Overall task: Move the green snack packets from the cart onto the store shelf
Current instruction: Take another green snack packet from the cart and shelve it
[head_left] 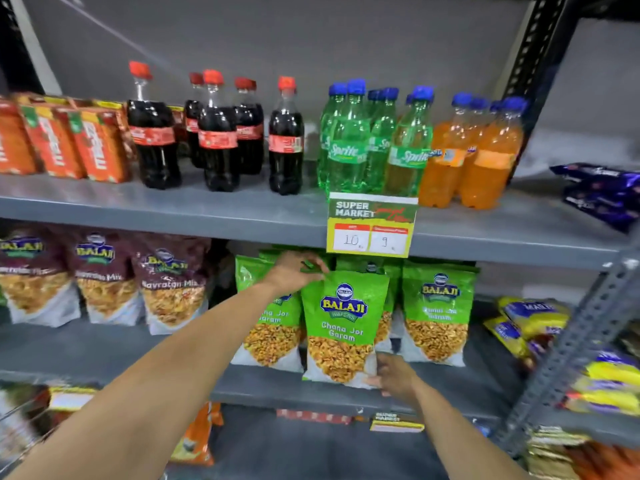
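Upright, label forward: green packet [343, 327] on shelf [173, 348]; left hand [294, 271] pinching top, right hand [394, 377] seemingly gripping bottom.

Left hand [294, 270] pinches top edge of green snack packet [343, 327], right hand [394, 377] grips its bottom right corner. Packet stands upright at front edge of grey middle shelf [138, 351], in front of other green packets [438, 310] behind and to either side. Maroon snack packets [104, 275] stand left on same shelf. Price tag [372, 225] hangs from upper shelf [207, 209] just above the packet. Upper shelf holds orange cartons [69, 140], cola bottles [218, 133], green soda bottles [349, 140], orange soda bottles [485, 150]. Yellow packets [533, 320] at right.
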A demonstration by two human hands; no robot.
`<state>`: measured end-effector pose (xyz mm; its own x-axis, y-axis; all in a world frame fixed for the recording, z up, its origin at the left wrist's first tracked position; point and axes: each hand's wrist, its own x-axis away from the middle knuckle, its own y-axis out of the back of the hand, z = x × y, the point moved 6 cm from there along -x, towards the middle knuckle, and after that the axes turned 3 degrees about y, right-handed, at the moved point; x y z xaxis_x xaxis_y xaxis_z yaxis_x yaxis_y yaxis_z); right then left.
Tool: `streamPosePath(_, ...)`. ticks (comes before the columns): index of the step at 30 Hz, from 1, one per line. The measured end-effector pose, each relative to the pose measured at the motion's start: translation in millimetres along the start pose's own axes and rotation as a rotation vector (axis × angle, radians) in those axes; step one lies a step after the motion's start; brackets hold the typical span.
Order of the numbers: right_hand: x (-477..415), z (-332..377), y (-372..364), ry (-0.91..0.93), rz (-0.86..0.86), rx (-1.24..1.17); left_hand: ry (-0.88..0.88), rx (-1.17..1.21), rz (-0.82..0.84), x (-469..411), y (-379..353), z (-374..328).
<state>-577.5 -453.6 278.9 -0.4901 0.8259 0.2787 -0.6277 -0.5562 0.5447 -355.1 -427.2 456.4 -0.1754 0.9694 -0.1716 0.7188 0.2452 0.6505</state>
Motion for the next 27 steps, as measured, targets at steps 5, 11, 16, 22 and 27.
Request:
streamPosePath(5,-19.8,-10.0,5.4,0.035,-0.092,0.106,0.118,0.035,-0.019,-21.3,-15.8,5.5)
streamPosePath(11,-38.2,-19.5,2.1,-0.052,-0.111,0.21,0.181,-0.257,0.006,-35.5,-19.3,5.9)
streamPosePath(16,-20.2,-2.3,8.8,0.083,-0.439,0.126,0.138,-0.305,-0.05,-36.5,-15.8,19.7)
streamPosePath(22,4.5,57.4,-1.8,0.363,-0.701,0.24,-0.019,-0.189,-0.157,-12.1,8.4,21.8)
streamPosePath(27,-3.5,117.6,-70.0,0.61,-0.472,0.313,0.071,-0.161,-0.303,44.3,60.1,69.8)
